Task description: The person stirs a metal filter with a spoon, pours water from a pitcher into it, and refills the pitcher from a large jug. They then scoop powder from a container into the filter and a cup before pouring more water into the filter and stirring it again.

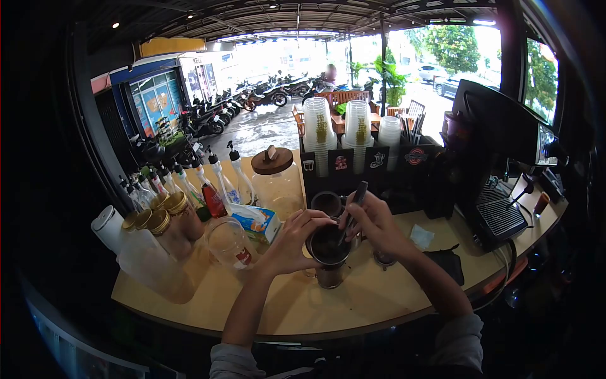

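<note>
Heads up: your left hand [291, 243] is wrapped around the rim of the cup [329, 252], holding it just over the counter [379, 297], and your right hand [372, 221] is pinching a dark tool [353, 202] that angles down into it. So both hands are closed on something, neither free.

Biggest risk I'd guess: the tool levers against the rim and tips the cup, since you're only holding it at the top edge. Push too hard and the dark stuff inside could spill onto the counter or over your fingers. There's also a small glass [384, 258] right under your right wrist, easy to knock, and a carton [259, 222] and jar [228, 243] sit close on your left.

The cup itself looks like dull metal, roughly cylindrical, upright, filled near the top with something dark. Can't tell if that's liquid or grounds.
</note>
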The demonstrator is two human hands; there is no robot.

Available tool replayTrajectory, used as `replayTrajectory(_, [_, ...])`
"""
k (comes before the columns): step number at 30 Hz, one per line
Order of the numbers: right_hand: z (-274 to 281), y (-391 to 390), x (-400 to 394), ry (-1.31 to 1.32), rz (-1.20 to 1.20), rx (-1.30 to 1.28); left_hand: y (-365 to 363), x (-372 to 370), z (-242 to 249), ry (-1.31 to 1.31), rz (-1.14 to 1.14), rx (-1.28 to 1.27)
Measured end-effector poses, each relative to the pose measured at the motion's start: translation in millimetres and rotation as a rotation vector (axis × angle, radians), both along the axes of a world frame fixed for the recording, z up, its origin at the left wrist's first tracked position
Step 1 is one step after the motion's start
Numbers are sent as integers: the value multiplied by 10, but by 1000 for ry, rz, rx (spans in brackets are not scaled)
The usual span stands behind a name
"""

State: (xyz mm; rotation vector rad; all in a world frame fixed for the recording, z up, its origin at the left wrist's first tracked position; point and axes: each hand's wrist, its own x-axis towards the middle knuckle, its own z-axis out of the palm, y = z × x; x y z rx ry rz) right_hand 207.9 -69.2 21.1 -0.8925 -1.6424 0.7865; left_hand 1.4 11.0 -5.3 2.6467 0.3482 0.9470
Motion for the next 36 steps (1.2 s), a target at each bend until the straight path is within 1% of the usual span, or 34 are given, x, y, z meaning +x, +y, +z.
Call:
replayTrajectory(2, [59, -27, -9, 101, -19, 12, 16, -3, -6, -6, 10, 0])
replayTrajectory(3, [50, -42, -28, 101, -20, 13, 19, 1, -8, -6, 9, 1])
replayTrajectory(5, [13, -78, -76, -20, 6, 25, 25, 5, -14, -31, -3, -7])
replayTrajectory(7, [35, -84, -56, -60, 1, 44, 34, 13, -40, -38, -3, 3])
replayTrajectory(9, [45, -62, -45, 80, -61, 54, 47, 11, -77, -47, 2, 12])
replayTrajectory(13, [-3, -110, -116, 103, -6, 39, 61, 12, -111, -95, -6, -4])
replayTrajectory(15, [-36, -107, -86, 9, -54, 61, 45, 7, -130, -106, -2, 3])
replayTrajectory(16, [-35, -105, -85, 74, -72, 86, 29, 5, -144, -121, 7, -41])
replayTrajectory(17, [-19, -110, -93, 74, -72, 85, 18, 3, -151, -136, 15, -86])
replayTrajectory(19, [24, -135, -108, 146, -37, 43, 3, 1, -152, -135, 26, -81])
replayTrajectory(20, [11, -129, -95, 146, -37, 43, -2, -4, -150, -131, 39, -74])
replayTrajectory(22, [-26, -115, -56, 8, -21, 2, -10, -1, -152, -149, 46, -75])
replayTrajectory(25, [-4, -127, -53, 80, -41, 22, -20, -5, -124, -178, 70, -66])
replayTrajectory(29, [-62, -106, -49, 34, -21, 45, -44, -17, -122, -181, 88, -45])
replayTrajectory(31, [-38, -141, -73, 158, -19, 23, -46, -25, -109, -165, 95, -46])
replayTrajectory(32, [-29, -151, -69, 158, -20, 23, -47, -29, -107, -151, 105, -49])
replayTrajectory(34, [-7, -157, -47, 374, -9, -8, -32, -35, -113, -127, 114, -70])
replayTrajectory(36, [-34, -170, -14, 389, 0, 12, -2, -41, -134, -103, 125, -94])
